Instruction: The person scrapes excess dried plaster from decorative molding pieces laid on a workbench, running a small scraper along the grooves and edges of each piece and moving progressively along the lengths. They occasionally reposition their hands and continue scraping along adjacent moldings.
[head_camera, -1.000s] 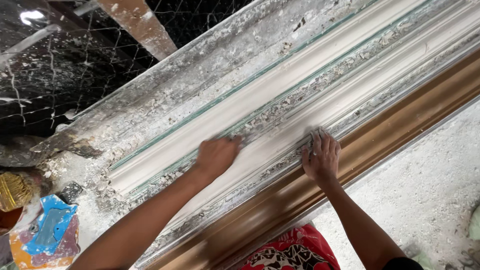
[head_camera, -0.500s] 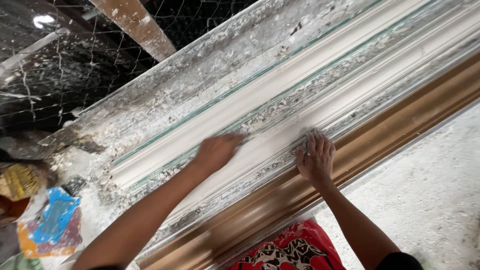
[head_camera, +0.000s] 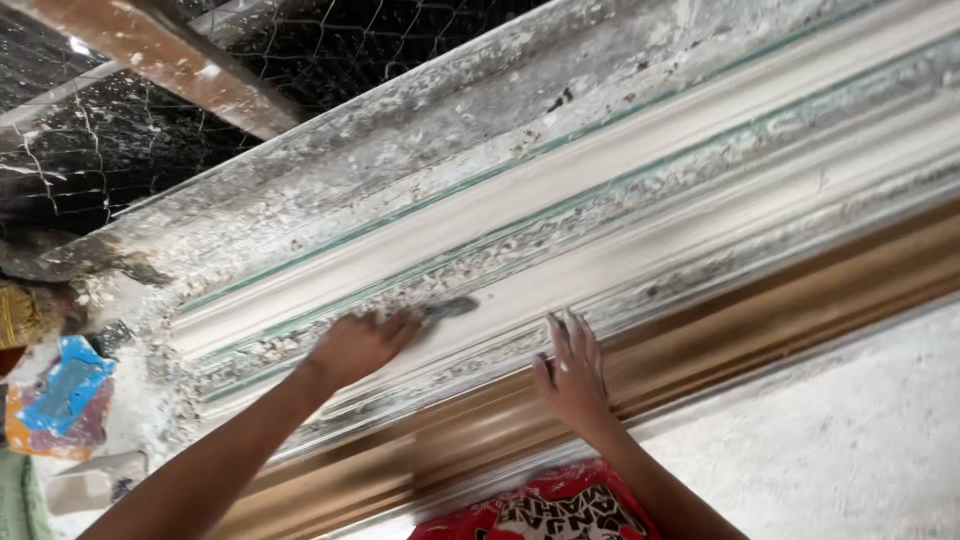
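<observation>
Head view: left hand (head_camera: 362, 345) drags grey scraper (head_camera: 450, 308) — ridged, crusty plaster moulding (head_camera: 640, 235).

Long white moulded plaster cornice (head_camera: 640, 235), diagonal, crusted edges; small grey blade (head_camera: 450, 307) flat on it.

Left hand (head_camera: 362, 345): grips a small grey scraper (head_camera: 448, 308) against the white moulding (head_camera: 640, 235).
Right hand (head_camera: 572, 375): flat on the moulding's lower edge.
</observation>
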